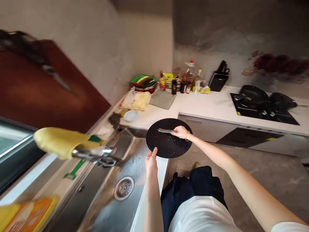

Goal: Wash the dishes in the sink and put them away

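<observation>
A round black cutting board (166, 145), speckled with small white bits, is held up beside the sink's front edge. My left hand (151, 161) is closed on its near left rim, thumb on top. My right hand (181, 132) is over the right part of the board, wrapped round the handle of a knife (165, 130). The blade points left and lies on or just above the board; contact cannot be made out. Most of the knife's handle is hidden in my fingers.
The steel sink (103, 206) lies to the left, with a drain strainer (124, 188) and a faucet (94, 154) draped in a yellow cloth (60, 141). A white bowl (130, 116) and several bottles (185, 82) stand behind. Pans (253, 95) rest on the hob at right.
</observation>
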